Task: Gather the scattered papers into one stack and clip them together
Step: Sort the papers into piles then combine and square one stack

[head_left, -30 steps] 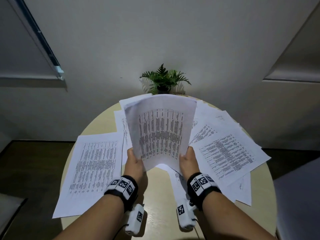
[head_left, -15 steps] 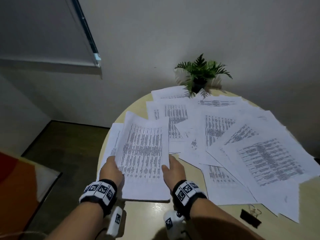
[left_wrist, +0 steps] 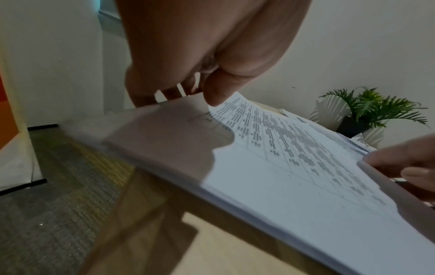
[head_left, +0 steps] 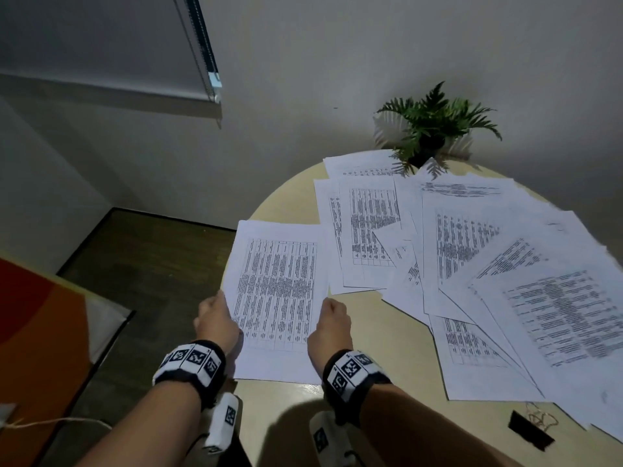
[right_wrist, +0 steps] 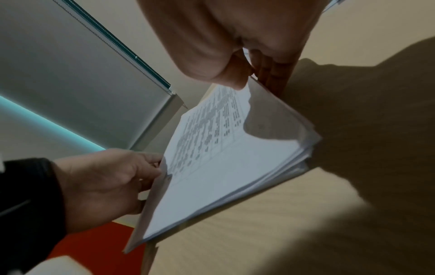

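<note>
A stack of printed papers (head_left: 278, 291) lies at the left edge of the round table (head_left: 377, 392), overhanging it a little. My left hand (head_left: 215, 315) pinches the stack's left edge, thumb on top (left_wrist: 213, 93), fingers underneath. My right hand (head_left: 332, 318) pinches the right edge the same way (right_wrist: 235, 81). The stack (right_wrist: 226, 158) is several sheets thick. More loose papers (head_left: 472, 264) lie fanned over the right half of the table. A black binder clip (head_left: 531, 429) sits near the front right edge.
A small potted plant (head_left: 435, 129) stands at the back of the table against the wall. Dark carpet floor (head_left: 145, 257) lies to the left, with an orange and white object (head_left: 43, 332) beside it. A window blind (head_left: 101, 45) hangs upper left.
The stack came down from upright in front of me to flat on the table's left edge. Both hands kept hold of its sides. My view turned left.
</note>
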The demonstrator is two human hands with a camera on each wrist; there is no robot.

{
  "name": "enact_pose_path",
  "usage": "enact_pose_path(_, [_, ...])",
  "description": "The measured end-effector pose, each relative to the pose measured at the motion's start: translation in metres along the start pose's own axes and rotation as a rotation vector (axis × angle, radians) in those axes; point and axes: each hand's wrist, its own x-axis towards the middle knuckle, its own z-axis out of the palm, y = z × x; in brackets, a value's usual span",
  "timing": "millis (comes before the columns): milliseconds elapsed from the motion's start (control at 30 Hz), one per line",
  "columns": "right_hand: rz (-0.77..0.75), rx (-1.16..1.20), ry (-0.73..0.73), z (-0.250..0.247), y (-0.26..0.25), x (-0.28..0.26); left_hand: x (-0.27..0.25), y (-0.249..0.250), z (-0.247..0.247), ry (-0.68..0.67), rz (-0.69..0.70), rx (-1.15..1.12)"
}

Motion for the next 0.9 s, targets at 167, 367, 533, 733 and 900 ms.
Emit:
enact_pose_path(167, [-0.030,-0.118,-0.085,-0.003,-0.007,0.000,0.006,-0.001,0.003,-0.020,-0.031,-0.025])
enact_pose_path(367, [-0.048,-0.113,-0.050,-0.081,0.006,0.016,0.008,0.044,0.006,0.032,0.124,0.090])
enact_pose_path(533, [0.027,-0.095,0.087,-0.196,0.052,0.019,0.002,0.132,0.032,-0.013,0.368,0.100])
enact_pose_path(733, [0.280,-0.165,0.198,-0.306,0.165,-0.002,-0.026,0.230,0.090,-0.262,0.524,0.003])
enact_pose_path(900, [0.575,-0.180,0.210,-0.347,0.263,-0.027,-0.048,0.291,0.142,-0.324,0.601,0.217])
